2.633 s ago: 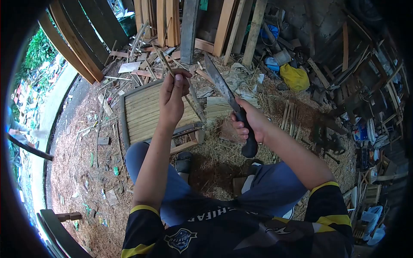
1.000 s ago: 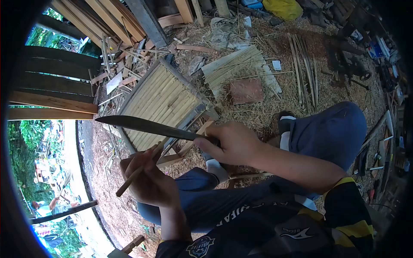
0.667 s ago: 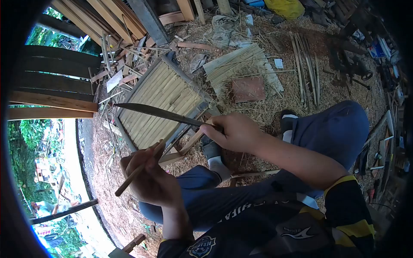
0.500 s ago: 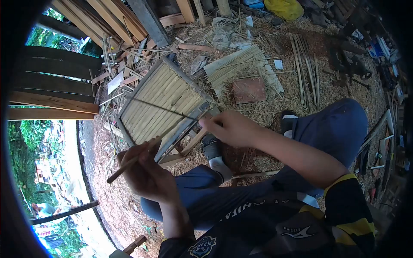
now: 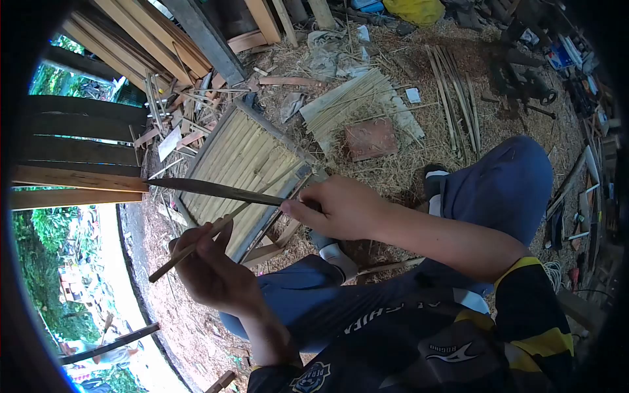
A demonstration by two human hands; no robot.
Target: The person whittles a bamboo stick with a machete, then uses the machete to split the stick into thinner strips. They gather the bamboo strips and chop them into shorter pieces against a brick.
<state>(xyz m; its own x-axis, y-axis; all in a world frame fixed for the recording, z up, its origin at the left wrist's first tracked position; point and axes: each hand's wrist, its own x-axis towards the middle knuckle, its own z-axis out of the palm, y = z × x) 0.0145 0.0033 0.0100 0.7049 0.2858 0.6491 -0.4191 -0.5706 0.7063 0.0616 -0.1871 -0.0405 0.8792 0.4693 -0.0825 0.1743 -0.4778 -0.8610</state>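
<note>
Knife (image 5: 216, 190): one; since the last frame its blade has turned to show more of its broad side, and its tip has swung to the left.
Hands: two, apart from each other; the right hand (image 5: 341, 209) is closed around the handle, the left hand (image 5: 216, 272) pinches one stick (image 5: 173, 265).
Stick: slants from near left, through the left fingers, toward the blade; whether they touch, I cannot tell.
Slatted panel (image 5: 229, 164): one, framed, on the ground beyond the hands, partly behind the blade.
Reddish slab (image 5: 371, 139): one, to the right of the panel, at the near side of one pale sheet (image 5: 409, 121).
Long strips (image 5: 458, 98): at least three, lying farther right.
Shoes (image 5: 434, 180): two, dark.
Yellow bag (image 5: 414, 10): one, at the far edge.
</note>
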